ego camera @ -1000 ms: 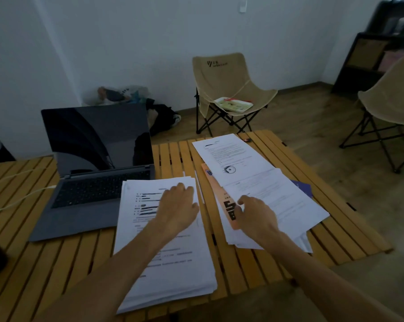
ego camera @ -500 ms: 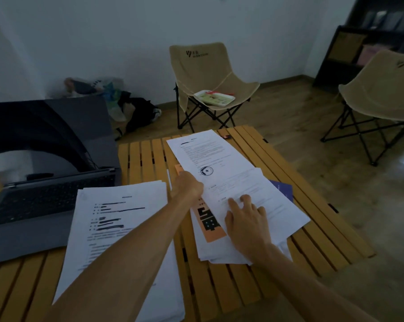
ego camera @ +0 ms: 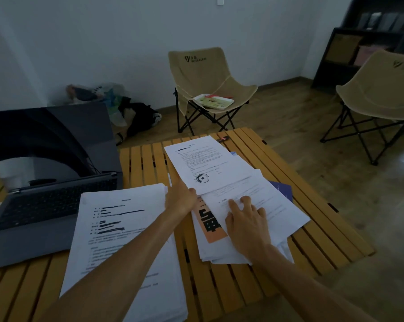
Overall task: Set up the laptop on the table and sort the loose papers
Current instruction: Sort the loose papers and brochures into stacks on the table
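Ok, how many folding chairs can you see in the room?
2. One folding chair stands by the back wall beyond the table, with a tray on its seat; the other chair is at the right edge, partly cut off.

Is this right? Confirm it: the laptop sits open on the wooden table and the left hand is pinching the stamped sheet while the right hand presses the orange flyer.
One slip: in the head view the right hand presses a white printed sheet, not the orange flyer beside it. The laptop is open on the wooden table, and the left hand pinches the stamped sheet.
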The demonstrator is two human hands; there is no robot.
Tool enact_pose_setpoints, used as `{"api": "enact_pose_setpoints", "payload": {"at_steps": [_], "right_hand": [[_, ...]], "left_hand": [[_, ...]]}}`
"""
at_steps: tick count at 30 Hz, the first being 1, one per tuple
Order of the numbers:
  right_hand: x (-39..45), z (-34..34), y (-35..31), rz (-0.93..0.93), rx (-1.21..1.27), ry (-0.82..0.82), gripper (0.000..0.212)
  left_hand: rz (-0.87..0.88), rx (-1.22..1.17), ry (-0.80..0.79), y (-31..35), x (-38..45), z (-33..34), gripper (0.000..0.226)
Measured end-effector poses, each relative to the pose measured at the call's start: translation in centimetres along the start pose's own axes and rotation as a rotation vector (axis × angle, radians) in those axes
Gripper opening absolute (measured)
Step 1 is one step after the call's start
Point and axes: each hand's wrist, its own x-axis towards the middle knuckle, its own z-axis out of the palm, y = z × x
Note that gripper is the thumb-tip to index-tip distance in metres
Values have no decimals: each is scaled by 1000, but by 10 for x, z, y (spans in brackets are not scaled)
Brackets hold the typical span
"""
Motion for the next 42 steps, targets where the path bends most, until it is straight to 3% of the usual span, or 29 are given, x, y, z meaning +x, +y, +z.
{"api": "enact_pose_setpoints", "payload": {"at_steps": [4,9,11,14,16,17,22,25,28,32,35,38,42], "right_hand": [[-2,3,1,19,16,13,40],[0,3,3,-3,122,61,30],[-3,-6,8,146,408,82,25],[-5,-35,17,548,1164,-21,27],[-7,-54,24,680,1613,-92,23],[-6,-59,30,704,1693,-92,22],[-9,-53,50,697,1245,-79,24],[-22,-56,65,707,1388,-197,28],[-41,-61,79,695,1513,-354,5],[-63,-70,79,696,1722,-410,32],[-82,-75,63,590,1714,-524,37],[-93,-77,39,411,1396,-686,42],[-82,-84,-7,163,1169,-648,33]], "left_hand": [[-228,-494,-48,2,-11,-1,5],[-245,-734,-149,9,-37,-21,14],[-232,-661,-252,5,-60,-26,17],[-275,-575,-368,-13,-88,-23,10],[-270,-504,-382,-22,-100,-17,24],[-244,-466,-382,-25,-104,-14,28],[-32,-166,-433,-22,-115,-11,24],[-27,-78,-231,-25,-109,-14,24],[-88,-174,-188,-24,-107,-14,16],[-155,-388,-169,-22,-108,-13,27],[-83,-428,-62,-14,-110,-23,30],[7,-287,54,-8,-111,-48,28],[30,-226,166,-30,-113,-95,28]]}}
